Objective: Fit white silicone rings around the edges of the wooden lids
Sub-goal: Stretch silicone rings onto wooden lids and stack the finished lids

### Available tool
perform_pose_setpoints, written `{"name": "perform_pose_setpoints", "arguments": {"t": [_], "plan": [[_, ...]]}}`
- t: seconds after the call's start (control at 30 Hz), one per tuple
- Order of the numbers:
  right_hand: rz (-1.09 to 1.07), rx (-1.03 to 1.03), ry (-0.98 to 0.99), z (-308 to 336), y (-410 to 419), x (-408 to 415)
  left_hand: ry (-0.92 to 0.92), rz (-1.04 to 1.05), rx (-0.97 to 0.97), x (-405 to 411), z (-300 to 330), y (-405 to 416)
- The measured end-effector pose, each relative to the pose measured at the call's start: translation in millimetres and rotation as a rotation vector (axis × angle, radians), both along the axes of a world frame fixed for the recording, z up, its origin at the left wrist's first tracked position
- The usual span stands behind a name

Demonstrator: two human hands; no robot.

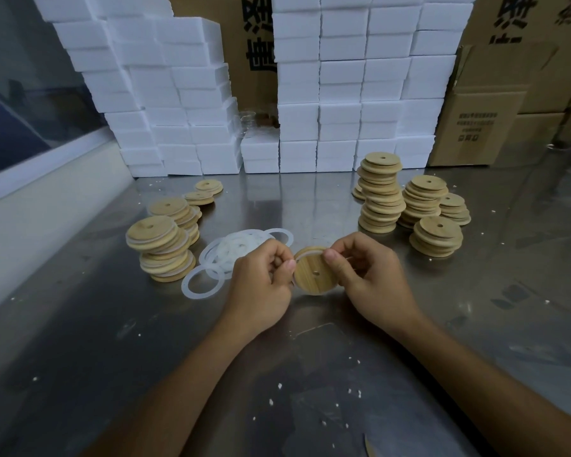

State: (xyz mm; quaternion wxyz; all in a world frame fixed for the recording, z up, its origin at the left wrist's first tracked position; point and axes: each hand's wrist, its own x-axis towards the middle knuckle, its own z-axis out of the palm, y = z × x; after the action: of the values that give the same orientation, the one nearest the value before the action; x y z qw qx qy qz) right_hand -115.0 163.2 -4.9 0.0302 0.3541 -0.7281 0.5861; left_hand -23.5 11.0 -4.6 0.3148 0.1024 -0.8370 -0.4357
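Both hands hold one round wooden lid (312, 275) with a small centre hole, tilted toward me above the steel table. My left hand (261, 282) pinches its left edge, where a white silicone ring (305, 250) shows along the top rim. My right hand (368, 275) grips the right edge, thumb on the top rim. A loose pile of white rings (231, 252) lies just left of my left hand. Lids with white rings on them are stacked at the left (160, 250). Plain wooden lids stand in stacks at the right (381, 192).
White foam boxes (340, 94) are stacked in a wall along the back of the steel table (277, 374), with brown cartons (482, 123) behind and to the right. Small white crumbs dot the table. A pale wall ledge runs along the left.
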Motion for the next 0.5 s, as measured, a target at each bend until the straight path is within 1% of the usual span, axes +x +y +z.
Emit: {"name": "perform_pose_setpoints", "arguments": {"t": [0.2,0.3,0.4,0.5], "plan": [[-0.006,0.004,-0.031,0.1,-0.9,-0.8,0.01,0.069,0.047,0.2,1.2,-4.4],[-0.032,-0.002,-0.004,0.1,0.8,-1.8,0.003,0.05,0.042,0.8,2.7,-2.0],[-0.045,-0.027,-0.021,1.2,1.2,-1.6,-0.001,0.04,0.048,0.5,3.4,-0.7],[-0.048,-0.024,-0.03,1.8,1.2,-0.8,-0.007,0.069,0.118,0.3,6.1,-3.9]]}}
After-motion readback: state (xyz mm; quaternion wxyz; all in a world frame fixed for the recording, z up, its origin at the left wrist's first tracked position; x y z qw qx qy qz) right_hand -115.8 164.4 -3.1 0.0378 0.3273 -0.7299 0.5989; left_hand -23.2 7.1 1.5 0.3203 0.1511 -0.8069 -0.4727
